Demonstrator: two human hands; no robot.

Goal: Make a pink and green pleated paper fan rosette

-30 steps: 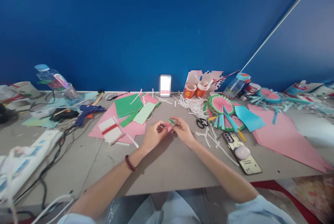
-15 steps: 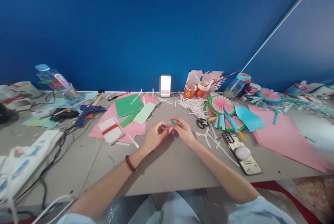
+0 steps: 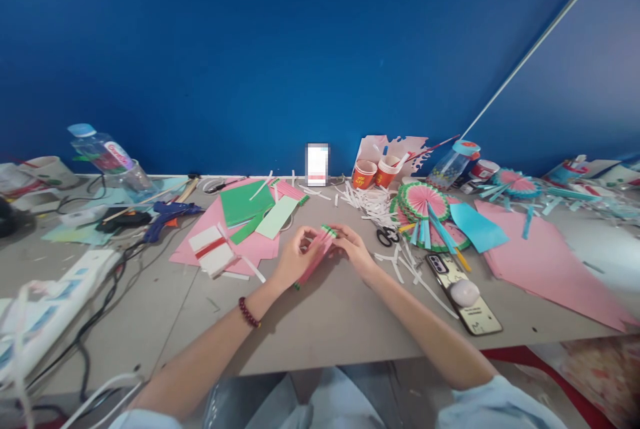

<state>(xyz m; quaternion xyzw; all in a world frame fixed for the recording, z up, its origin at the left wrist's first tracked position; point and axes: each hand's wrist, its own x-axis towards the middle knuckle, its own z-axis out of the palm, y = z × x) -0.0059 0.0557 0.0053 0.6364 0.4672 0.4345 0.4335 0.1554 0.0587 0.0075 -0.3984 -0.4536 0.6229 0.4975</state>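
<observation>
Between my hands, just above the table, is a folded strip of pleated pink paper (image 3: 319, 254) with green edges at both ends. My left hand (image 3: 300, 252) grips its left side, thumb and fingers closed around it. At the far end, by the green edge, my right hand (image 3: 350, 244) pinches the paper. The strip slants from near left to far right, and my fingers hide part of it. Black-handled scissors (image 3: 387, 236) lie just right of my right hand. Left of my left hand are pink sheets (image 3: 187, 252) and a pale green strip (image 3: 278, 217).
Pink and green paper fans (image 3: 425, 205) lie at the right, near a phone (image 3: 477, 312) and pink sheets (image 3: 545, 269). Paper cups (image 3: 365, 175) stand behind white paper shreds (image 3: 367, 201). On the left are a blue glue gun (image 3: 170, 215), a power strip (image 3: 60, 309) and a bottle (image 3: 105, 152).
The pleated paper has turned so more of its pink face and green end shows. My fingers have shifted slightly on it; both hands stay in nearly the same place.
</observation>
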